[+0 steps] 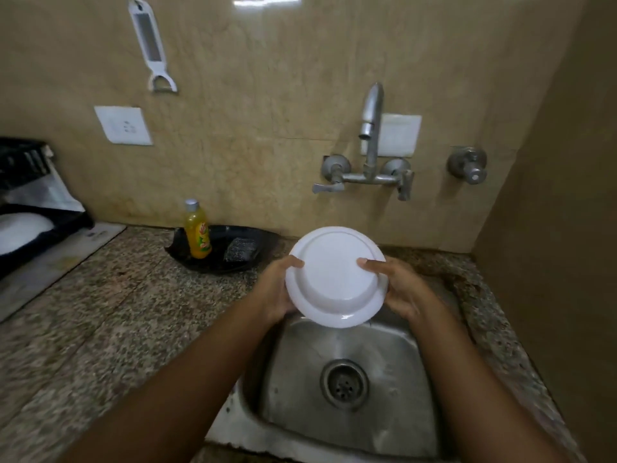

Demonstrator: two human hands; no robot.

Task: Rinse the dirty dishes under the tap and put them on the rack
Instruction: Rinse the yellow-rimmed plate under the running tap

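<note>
From the head camera, you held one white plate (335,277) over the back of the steel sink (394,345), tipped up on edge with its underside facing you. Your left hand (278,289) clamped the left rim and your right hand (397,290) clamped the right rim, thumbs lying on the underside. That two-sided grip probably served to keep a wet plate from slipping and to let you turn it under the spout. The plate sat below and a little in front of the tap (370,135), and I saw no water falling from it. The tilt would let water run off into the basin and not onto the worktop (100,312).

By count, there was one plate in your hands and one more white dish (23,228) already lying in the black rack (30,195) at the far left, well apart from the sink. The sink itself held no other dishes, only its one drain (344,384). Two tap handles (329,187) flanked the spout, and a separate valve (467,165) stood to the right. One yellow soap bottle (197,230) and one scrubber (241,250) sat in a black tray (217,262) beside the sink, within easy reach of your left hand. One white peeler (152,45) hung on the wall.
</note>
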